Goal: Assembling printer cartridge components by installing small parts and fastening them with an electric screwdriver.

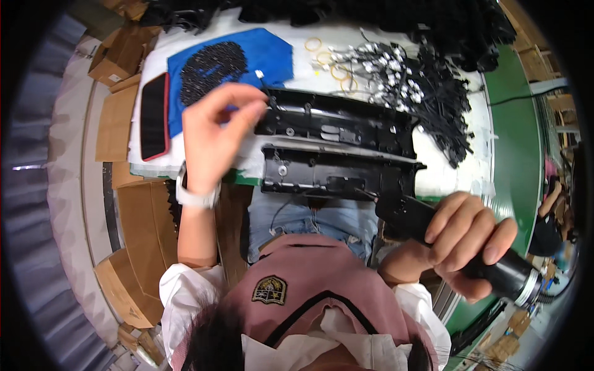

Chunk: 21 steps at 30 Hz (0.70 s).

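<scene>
Two long black plastic housings lie side by side at the table's near edge: the far housing [337, 123] and the near housing [309, 170], both with their inner ribs and screw posts facing up. At the left end of the far one, my left hand [213, 133] has thumb and forefinger brought together; what is between the fingertips, if anything, is too small to tell. A thin cable with a white plug [259, 74] sticks out just beyond them. My right hand [464, 244] is wrapped round a black electric screwdriver [408, 213], its bit pointing left toward the near housing's edge.
Small black screws [210, 69] are heaped on a blue sheet [272, 55], beside a phone [154, 117]. Bundled black cables with white plugs [427, 86] lie at the right, near rubber bands [314, 44]. Cardboard boxes [145, 229] stand left; a green surface [516, 136] lies right.
</scene>
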Available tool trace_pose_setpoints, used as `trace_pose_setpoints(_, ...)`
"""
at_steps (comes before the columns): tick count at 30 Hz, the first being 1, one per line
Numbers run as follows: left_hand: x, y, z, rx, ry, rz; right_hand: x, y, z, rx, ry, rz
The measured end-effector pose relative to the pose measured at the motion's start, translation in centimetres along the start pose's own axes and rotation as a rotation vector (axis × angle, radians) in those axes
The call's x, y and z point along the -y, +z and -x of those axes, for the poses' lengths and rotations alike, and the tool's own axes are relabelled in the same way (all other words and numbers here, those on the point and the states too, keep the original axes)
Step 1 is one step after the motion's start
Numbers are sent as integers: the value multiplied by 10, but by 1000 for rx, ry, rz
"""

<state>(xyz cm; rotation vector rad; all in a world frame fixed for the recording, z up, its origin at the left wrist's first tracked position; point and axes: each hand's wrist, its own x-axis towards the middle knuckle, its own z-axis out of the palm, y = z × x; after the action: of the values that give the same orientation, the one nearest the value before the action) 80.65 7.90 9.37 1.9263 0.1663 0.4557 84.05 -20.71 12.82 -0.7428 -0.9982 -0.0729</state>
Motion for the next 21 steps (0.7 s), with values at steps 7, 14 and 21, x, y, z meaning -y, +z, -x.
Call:
trace_pose_setpoints(7,-23,37,52,498,-161,445,-8,10,-4,-112,-154,-306)
trace_pose_setpoints(14,-20,48,55,584,-77,432,-3,3,4,-11,-83,-247)
trace_pose_setpoints(21,-16,51,58,615,-28,368,-10,14,6,-146,-52,-245)
